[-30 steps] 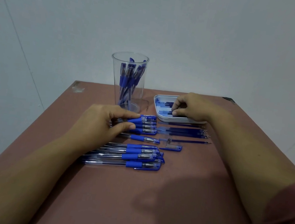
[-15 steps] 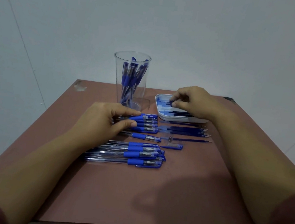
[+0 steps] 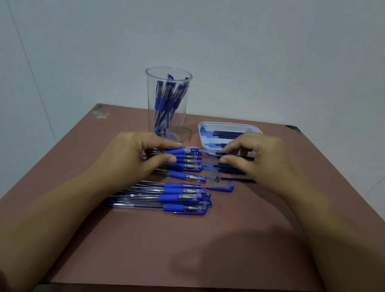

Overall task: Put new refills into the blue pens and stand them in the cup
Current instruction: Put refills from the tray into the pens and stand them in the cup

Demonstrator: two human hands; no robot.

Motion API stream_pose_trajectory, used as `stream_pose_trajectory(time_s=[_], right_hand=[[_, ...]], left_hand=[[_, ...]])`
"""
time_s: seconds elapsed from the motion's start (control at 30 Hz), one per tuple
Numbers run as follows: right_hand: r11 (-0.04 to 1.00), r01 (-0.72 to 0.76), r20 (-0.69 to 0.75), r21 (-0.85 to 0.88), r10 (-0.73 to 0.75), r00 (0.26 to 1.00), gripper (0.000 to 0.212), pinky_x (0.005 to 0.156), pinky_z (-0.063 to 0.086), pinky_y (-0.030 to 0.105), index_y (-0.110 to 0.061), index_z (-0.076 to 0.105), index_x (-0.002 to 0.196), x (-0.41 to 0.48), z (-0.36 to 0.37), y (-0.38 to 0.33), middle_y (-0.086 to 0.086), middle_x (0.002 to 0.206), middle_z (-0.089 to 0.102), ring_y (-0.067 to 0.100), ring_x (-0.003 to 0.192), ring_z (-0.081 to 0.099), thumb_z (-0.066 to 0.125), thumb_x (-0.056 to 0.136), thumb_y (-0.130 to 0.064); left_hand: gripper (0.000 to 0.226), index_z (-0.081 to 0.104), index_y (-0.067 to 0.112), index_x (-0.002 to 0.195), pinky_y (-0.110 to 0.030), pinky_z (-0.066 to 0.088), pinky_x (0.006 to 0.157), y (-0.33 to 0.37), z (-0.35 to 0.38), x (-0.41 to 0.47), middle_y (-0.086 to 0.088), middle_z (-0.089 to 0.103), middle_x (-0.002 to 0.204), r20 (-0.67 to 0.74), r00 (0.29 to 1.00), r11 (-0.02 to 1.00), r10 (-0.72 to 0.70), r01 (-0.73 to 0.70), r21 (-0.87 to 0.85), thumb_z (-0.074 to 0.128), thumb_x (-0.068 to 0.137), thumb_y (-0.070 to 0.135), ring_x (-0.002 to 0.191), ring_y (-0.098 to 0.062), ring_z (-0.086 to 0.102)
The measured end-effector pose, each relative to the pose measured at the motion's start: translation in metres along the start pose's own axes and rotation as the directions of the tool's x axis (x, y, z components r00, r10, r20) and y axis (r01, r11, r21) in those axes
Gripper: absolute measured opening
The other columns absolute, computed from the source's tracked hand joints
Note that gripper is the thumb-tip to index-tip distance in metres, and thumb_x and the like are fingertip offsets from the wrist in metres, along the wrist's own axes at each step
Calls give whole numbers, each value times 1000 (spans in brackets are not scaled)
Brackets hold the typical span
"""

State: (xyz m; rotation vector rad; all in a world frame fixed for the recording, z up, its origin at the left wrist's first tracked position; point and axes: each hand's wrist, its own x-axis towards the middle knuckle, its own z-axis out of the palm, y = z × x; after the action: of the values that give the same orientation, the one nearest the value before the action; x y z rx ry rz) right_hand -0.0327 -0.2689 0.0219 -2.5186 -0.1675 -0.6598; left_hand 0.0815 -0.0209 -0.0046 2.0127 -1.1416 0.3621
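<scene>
My left hand [image 3: 134, 155] holds a blue pen barrel [image 3: 186, 150] between thumb and fingers, above a row of open pens [image 3: 188, 163]. My right hand [image 3: 257, 161] pinches a dark refill [image 3: 221, 153] whose left end points at the barrel's open end. The clear cup [image 3: 165, 101] stands at the back with several blue pens upright in it. A white tray [image 3: 228, 126] to its right holds more refills.
A second bundle of capped blue pens [image 3: 175, 198] lies nearer on the brown table [image 3: 173, 252]. One single pen [image 3: 183, 176], a small metal tip [image 3: 217, 178], a loose blue cap [image 3: 222, 187] and several used refills [image 3: 227, 170] lie under my right hand.
My right hand left the tray with a refill and came down and left toward the pen in my left hand. My left hand stayed over the pen row.
</scene>
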Motion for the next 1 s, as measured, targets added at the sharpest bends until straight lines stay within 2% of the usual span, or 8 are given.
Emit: stream_pose_trajectory(time_s=[0.07, 0.17, 0.27, 0.5, 0.63, 0.77, 0.9, 1.0], right_hand=[[1000, -1, -28, 18, 2, 1000, 18, 68, 42, 10, -35, 69, 83, -1, 6, 4, -18, 80, 65, 2, 75, 58, 80, 78, -22], [999, 32, -67, 45, -29, 997, 13, 69, 44, 13, -31, 71, 85, -1, 10, 4, -15, 82, 66, 4, 76, 59, 79, 79, -23], [998, 53, -78, 45, -49, 996, 15, 69, 44, 14, -35, 69, 86, -1, 12, 2, -16, 82, 66, 5, 77, 59, 78, 80, -24], [993, 79, -75, 90, -72, 995, 18, 70, 52, 29, -36, 67, 85, 0, 19, 0, -12, 83, 68, 10, 77, 62, 78, 80, -23], [990, 79, -69, 113, -72, 995, 19, 72, 52, 27, -35, 66, 85, -2, 24, -3, -14, 83, 67, 9, 79, 63, 77, 81, -20], [985, 88, -142, 147, -67, 988, 19, 71, 49, 19, -31, 66, 85, -2, 21, -5, -14, 81, 67, 7, 77, 62, 76, 81, -15], [989, 83, -139, 124, -66, 988, 18, 71, 50, 20, -29, 67, 86, -2, 22, -5, -14, 82, 67, 7, 77, 62, 76, 82, -15], [988, 77, -134, 131, -59, 989, 17, 71, 50, 22, -28, 67, 86, -2, 24, -5, -13, 83, 67, 8, 78, 62, 76, 82, -14]], left_hand=[[32, 70, 32, 113, -2, 40, 71, 0, 0, 0, 33, 61, 86, -3, 1000, 1000, 3, -3, -2, 74, 82, 26, 78, 14, 58], [32, 70, 31, 112, -2, 40, 71, 0, 1, 0, 32, 62, 85, -11, 1000, 1000, -1, 1, -14, 75, 81, 26, 78, 13, 59], [35, 65, 38, 114, -2, 40, 71, 2, 0, 0, 31, 63, 87, -5, 1000, 1000, -6, 5, -20, 74, 81, 27, 79, 12, 59], [33, 66, 36, 114, -4, 40, 69, 5, 1, 0, 25, 67, 91, 15, 1000, 997, -21, 22, -74, 72, 83, 28, 76, 10, 59], [34, 68, 34, 113, -6, 41, 64, 5, 2, 0, 27, 66, 88, 5, 999, 993, -42, 42, -111, 66, 80, 38, 72, 5, 58], [32, 68, 36, 112, -7, 42, 64, 3, 2, 0, 27, 67, 90, 1, 999, 991, -42, 41, -125, 66, 80, 39, 73, 3, 58], [30, 67, 38, 111, -7, 42, 65, 3, 2, 0, 26, 68, 90, 13, 999, 991, -38, 39, -131, 70, 82, 32, 73, 3, 58], [29, 65, 45, 108, -9, 43, 65, 3, 2, 0, 27, 68, 90, 12, 1000, 989, -28, 29, -143, 68, 81, 37, 72, 1, 58]])
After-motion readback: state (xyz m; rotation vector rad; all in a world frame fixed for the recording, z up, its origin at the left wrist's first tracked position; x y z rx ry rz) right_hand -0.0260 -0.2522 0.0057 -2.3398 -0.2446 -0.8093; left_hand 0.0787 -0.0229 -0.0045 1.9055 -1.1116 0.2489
